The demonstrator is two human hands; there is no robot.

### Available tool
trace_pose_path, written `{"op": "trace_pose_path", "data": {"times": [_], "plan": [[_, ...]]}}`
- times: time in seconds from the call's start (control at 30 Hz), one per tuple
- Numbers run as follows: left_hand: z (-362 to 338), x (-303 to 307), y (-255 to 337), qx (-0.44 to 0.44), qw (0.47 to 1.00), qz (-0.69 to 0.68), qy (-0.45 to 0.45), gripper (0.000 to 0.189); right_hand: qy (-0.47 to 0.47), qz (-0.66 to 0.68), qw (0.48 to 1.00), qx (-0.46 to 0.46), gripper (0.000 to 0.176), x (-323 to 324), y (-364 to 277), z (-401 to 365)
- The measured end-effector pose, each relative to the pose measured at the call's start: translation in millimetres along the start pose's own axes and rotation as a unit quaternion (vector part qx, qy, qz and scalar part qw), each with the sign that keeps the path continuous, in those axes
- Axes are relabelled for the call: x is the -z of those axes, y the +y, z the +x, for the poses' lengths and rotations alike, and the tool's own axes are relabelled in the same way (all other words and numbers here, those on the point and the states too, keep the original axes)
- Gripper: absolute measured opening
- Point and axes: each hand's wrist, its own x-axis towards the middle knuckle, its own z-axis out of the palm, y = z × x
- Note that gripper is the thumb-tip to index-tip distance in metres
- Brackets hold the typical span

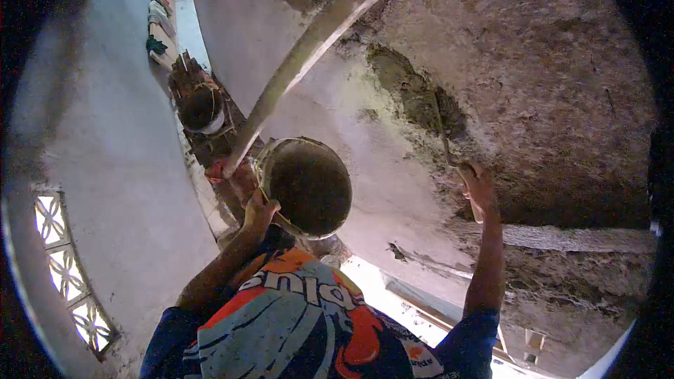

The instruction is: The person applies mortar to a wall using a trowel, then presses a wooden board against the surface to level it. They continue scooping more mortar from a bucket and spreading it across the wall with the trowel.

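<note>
My left hand (260,212) grips the rim of a round bucket (338,224), its fingers closed over the edge. The inside of the bucket looks dark, and its contents are hard to make out. Out to the right, my right hand (479,186) is closed around the handle of a trowel (447,147). The trowel's thin blade lies against a patch of wet grey mortar (418,98) on the rough wall (554,98). Part of the blade blends into the dark mortar.
A pole (284,77) slants across the view beside the bucket. Behind it, a second bucket (201,109) stands on planks (186,77). Cloths (160,17) lie farther along. A patterned vent opening (67,274) is in the left wall (119,133).
</note>
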Motion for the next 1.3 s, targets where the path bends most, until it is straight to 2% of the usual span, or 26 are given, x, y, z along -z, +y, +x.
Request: {"op": "trace_pose_path", "data": {"times": [0.03, 0.07, 0.13, 0.2, 0.23, 0.3, 0.37, 0.4, 0.47, 0.5, 0.57, 0.6, 0.7, 0.73, 0.83, 0.87, 0.9, 0.93, 1.0, 1.07, 1.13, 1.17, 1.2, 1.23, 1.27, 1.3], "plan": [[0, -2, -1, -0.028, 0.999, -0.019, 0.002, 0.035, 0.001, -0.003, 1.000, 0.001, 0.029, 3, 17, 3], [3, -3, -2, -0.059, 0.998, -0.036, 0.006, 0.034, 0.030, -0.055, 0.991, 0.115, 0.028, 6, 48, 9], [6, -3, -11, -0.078, 0.995, -0.053, 0.020, 0.034, 0.060, -0.106, 0.965, 0.232, 0.028, 9, 53, 3], [6, 0, -18, -0.100, 0.992, -0.071, 0.038, 0.034, 0.103, -0.299, 0.924, 0.215, 0.030, 22, 47, -5], [4, 1, -18, -0.107, 0.984, -0.142, 0.025, 0.034, 0.107, -0.300, 0.922, 0.220, 0.030, 27, 24, -20], [3, 2, -16, -0.123, 0.969, -0.212, 0.013, 0.034, 0.211, -0.421, 0.878, 0.084, 0.029, 25, -40, -57], [5, -2, -18, 0.008, 0.988, -0.142, 0.052, 0.036, 0.211, -0.419, 0.874, 0.124, 0.029, 20, -61, -72], [12, -4, -29, 0.002, 0.989, -0.141, 0.053, 0.036, 0.206, -0.418, 0.870, 0.162, 0.029, 17, -73, -78], [28, -7, -55, -0.056, 0.995, -0.037, 0.078, 0.038, 0.093, -0.372, 0.921, 0.063, 0.027, 3, -140, -99], [24, -7, -53, -0.062, 0.994, -0.036, 0.081, 0.038, 0.061, -0.309, 0.940, 0.128, 0.026, -8, -160, -108], [13, -8, -46, -0.113, 0.967, -0.226, 0.023, 0.034, -0.063, -0.168, 0.947, 0.267, 0.020, -31, -177, -118], [12, -8, -48, -0.115, 0.955, -0.272, 0.001, 0.033, -0.137, -0.103, 0.932, 0.320, 0.018, -39, -200, -127], [4, -11, -61, -0.088, 0.950, -0.298, -0.019, 0.031, -0.393, 0.121, 0.803, 0.431, 0.019, -71, -220, -120], [3, -11, -68, -0.079, 0.958, -0.276, -0.013, 0.030, -0.459, 0.190, 0.756, 0.427, 0.020, -86, -220, -114], [2, -13, -82, -0.068, 0.978, -0.197, -0.003, 0.029, -0.447, 0.093, 0.852, 0.256, 0.022, -76, -198, -62], [2, -13, -83, -0.066, 0.982, -0.176, -0.002, 0.028, -0.341, 0.090, 0.915, 0.195, 0.022, -62, -175, -38], [2, -12, -85, -0.064, 0.986, -0.157, -0.001, 0.028, -0.156, 0.031, 0.973, 0.169, 0.022, -46, -151, -24], [0, -13, -82, -0.067, 0.986, -0.153, 0.008, 0.027, 0.030, -0.051, 0.988, 0.144, 0.023, -30, -132, -15], [-3, -11, -49, -0.080, 0.986, -0.144, 0.038, 0.028, 0.167, -0.030, 0.973, 0.157, 0.019, -9, -95, -33], [-22, -7, -35, -0.090, 0.996, -0.005, 0.023, 0.031, 0.182, 0.008, 0.972, 0.150, 0.020, -14, -63, -68], [-24, -15, -22, -0.068, 0.997, 0.040, 0.000, 0.032, 0.083, -0.093, 0.962, 0.244, 0.019, -29, -63, -103], [-25, -20, -23, -0.125, 0.991, 0.048, 0.018, 0.030, 0.073, -0.084, 0.967, 0.231, 0.019, -43, -61, -114], [-26, -24, -24, -0.182, 0.981, 0.056, 0.034, 0.030, -0.100, -0.039, 0.991, 0.080, 0.019, -58, -60, -123], [-29, -25, -19, -0.174, 0.982, 0.070, 0.026, 0.030, -0.268, 0.011, 0.961, -0.072, 0.020, -70, -55, -130], [-32, -25, -9, -0.167, 0.982, 0.083, -0.002, 0.028, -0.236, -0.140, 0.954, 0.120, 0.020, -101, -15, -128], [-34, -26, 1, -0.161, 0.982, 0.095, -0.029, 0.028, -0.186, -0.284, 0.890, 0.305, 0.020, -134, 27, -125]]}}
